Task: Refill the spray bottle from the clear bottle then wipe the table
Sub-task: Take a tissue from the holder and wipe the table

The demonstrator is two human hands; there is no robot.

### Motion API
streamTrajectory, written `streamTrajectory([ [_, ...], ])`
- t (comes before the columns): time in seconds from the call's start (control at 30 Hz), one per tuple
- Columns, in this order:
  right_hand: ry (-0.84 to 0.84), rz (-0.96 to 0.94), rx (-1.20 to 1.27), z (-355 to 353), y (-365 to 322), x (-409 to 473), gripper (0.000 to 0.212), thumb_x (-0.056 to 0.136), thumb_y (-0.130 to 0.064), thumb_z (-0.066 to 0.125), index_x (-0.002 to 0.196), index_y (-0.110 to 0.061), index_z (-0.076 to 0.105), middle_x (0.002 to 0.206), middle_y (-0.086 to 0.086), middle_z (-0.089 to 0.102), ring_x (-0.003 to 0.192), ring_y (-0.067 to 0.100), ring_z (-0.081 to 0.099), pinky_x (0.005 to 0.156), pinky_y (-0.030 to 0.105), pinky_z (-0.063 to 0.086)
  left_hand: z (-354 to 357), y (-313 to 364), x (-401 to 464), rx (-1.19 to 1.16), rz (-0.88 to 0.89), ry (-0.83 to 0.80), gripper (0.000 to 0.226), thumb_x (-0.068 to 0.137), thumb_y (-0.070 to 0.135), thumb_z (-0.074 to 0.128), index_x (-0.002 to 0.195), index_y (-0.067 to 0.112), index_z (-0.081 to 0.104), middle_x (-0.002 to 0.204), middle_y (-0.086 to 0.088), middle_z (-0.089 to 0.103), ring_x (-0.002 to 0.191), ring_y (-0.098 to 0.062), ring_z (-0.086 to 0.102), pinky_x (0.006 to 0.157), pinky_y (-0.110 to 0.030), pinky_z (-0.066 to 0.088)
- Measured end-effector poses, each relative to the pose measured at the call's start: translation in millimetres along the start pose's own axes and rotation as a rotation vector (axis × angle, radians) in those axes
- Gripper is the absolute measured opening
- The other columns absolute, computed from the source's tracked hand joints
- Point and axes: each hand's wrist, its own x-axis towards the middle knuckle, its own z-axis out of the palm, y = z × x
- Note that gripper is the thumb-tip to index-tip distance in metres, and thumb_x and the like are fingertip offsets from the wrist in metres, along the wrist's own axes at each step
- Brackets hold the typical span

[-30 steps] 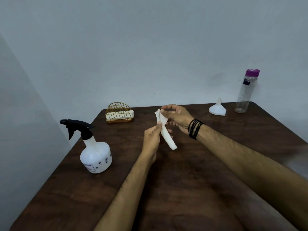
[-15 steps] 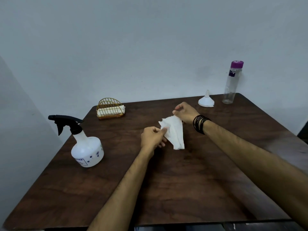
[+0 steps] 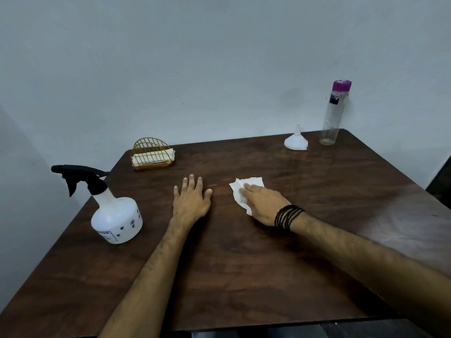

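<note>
A white tissue (image 3: 246, 189) lies flat on the dark wooden table (image 3: 244, 264), and my right hand (image 3: 262, 203) presses down on it with straight fingers. My left hand (image 3: 191, 200) rests flat on the table a little to the left, fingers spread, holding nothing. The white spray bottle (image 3: 117, 215) with a black trigger head stands near the table's left edge. The clear bottle (image 3: 334, 113) with a purple cap stands upright at the far right corner. Beside it sits a white funnel (image 3: 296, 140), mouth down.
A gold wire napkin holder (image 3: 152, 154) with white tissues stands at the back left of the table. A grey wall runs behind the table. A dark object shows past the table's right edge.
Both hands held the tissue up in the air and unfolded it. Now the left hand has let go and lies flat, and the right hand presses the tissue onto the table.
</note>
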Motion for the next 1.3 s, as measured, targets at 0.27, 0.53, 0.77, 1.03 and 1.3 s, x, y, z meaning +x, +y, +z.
streamTrajectory([
  [0.27, -0.109, -0.115, 0.071, 6.1, -17.6, 23.3, 0.051, 0.108, -0.034, 0.025, 0.156, -0.019, 0.023, 0.166, 0.005, 0.015, 0.151, 0.024, 0.018, 0.117, 0.048, 0.030, 3.2, -19.0, 11.6, 0.019, 0.006, -0.057, 0.063, 0.103, 0.055, 0.014, 0.160, 0.028, 0.009, 0.168, -0.004, 0.001, 0.155, -0.022, -0.001, 0.123, -0.053, -0.001],
  [0.53, 0.109, -0.064, 0.100, 10.3, -31.1, 55.0, 0.034, 0.104, -0.027, 0.041, 0.134, -0.017, 0.054, 0.132, 0.005, 0.056, 0.124, 0.025, 0.050, 0.095, 0.043, 0.049, 7.6, -23.7, 12.1, 0.005, 0.028, 0.001, 0.056, 0.106, 0.043, 0.018, 0.159, 0.027, 0.014, 0.168, -0.004, 0.008, 0.155, -0.020, 0.005, 0.124, -0.051, 0.004],
  [0.77, -0.062, -0.087, 0.496, -14.7, -21.4, 47.6, 0.017, 0.090, -0.014, 0.069, 0.103, -0.021, 0.078, 0.097, -0.009, 0.075, 0.088, 0.000, 0.065, 0.078, 0.011, 0.049, 9.3, -24.1, 14.8, 0.006, 0.027, 0.000, 0.057, 0.106, 0.043, 0.019, 0.159, 0.026, 0.014, 0.168, -0.004, 0.008, 0.155, -0.020, 0.005, 0.123, -0.051, 0.004],
  [1.03, 0.249, 0.176, 0.306, -11.7, 12.7, 85.8, 0.017, 0.083, -0.007, 0.071, 0.087, -0.022, 0.078, 0.096, -0.001, 0.070, 0.090, 0.017, 0.067, 0.081, 0.030, 0.055, 6.7, -23.4, 12.3, 0.010, 0.030, -0.002, 0.058, 0.105, 0.045, 0.018, 0.160, 0.026, 0.013, 0.168, -0.004, 0.007, 0.155, -0.020, 0.005, 0.123, -0.050, 0.004],
  [1.3, 0.202, -0.073, 0.172, 11.6, -27.1, 54.0, 0.036, 0.098, -0.038, 0.053, 0.123, -0.016, 0.067, 0.120, 0.001, 0.058, 0.110, 0.020, 0.053, 0.091, 0.030, 0.044, 9.1, -24.3, 14.8, 0.002, 0.029, 0.002, 0.058, 0.105, 0.045, 0.019, 0.159, 0.026, 0.013, 0.168, -0.004, 0.007, 0.155, -0.020, 0.003, 0.123, -0.050, 0.003],
])
